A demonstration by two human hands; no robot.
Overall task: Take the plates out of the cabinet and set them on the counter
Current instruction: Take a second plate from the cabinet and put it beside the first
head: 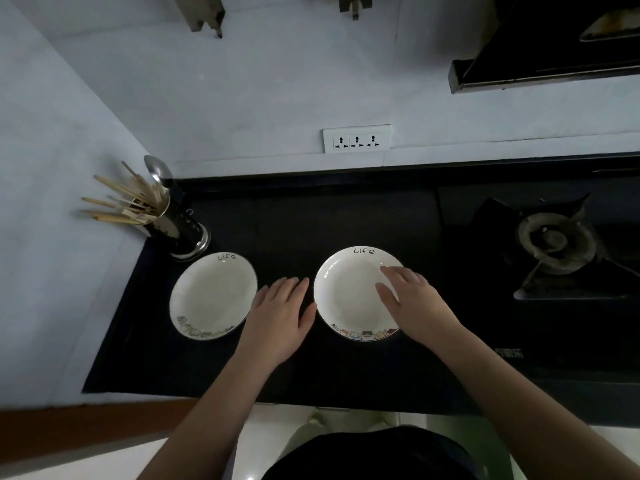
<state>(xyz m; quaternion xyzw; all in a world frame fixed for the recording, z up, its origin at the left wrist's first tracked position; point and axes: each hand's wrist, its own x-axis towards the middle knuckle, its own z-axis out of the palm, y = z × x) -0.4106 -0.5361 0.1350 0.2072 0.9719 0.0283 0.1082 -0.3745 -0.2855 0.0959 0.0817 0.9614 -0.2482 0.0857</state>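
Two white plates lie flat on the black counter (311, 216), each with "life" handwritten at the far rim and a cartoon band at the near rim: left plate (211, 294), right plate (349, 292). Left hand (280, 317) rests between them, fingers straight and apart; right hand (408, 296) lies loosely spread over the right plate's right side. Chopstick holder (173, 223) stands just behind the left plate, gas burner (554, 240) well right, wall socket (356, 138) behind.

Two matching white deep plates sit flat and upright on the black counter (294, 223), well apart side by side. The left plate (212, 294) and the right plate (349, 292) each carry the word "Life" at the far rim and a band of small coloured figures, possibly cats, along the near rim.
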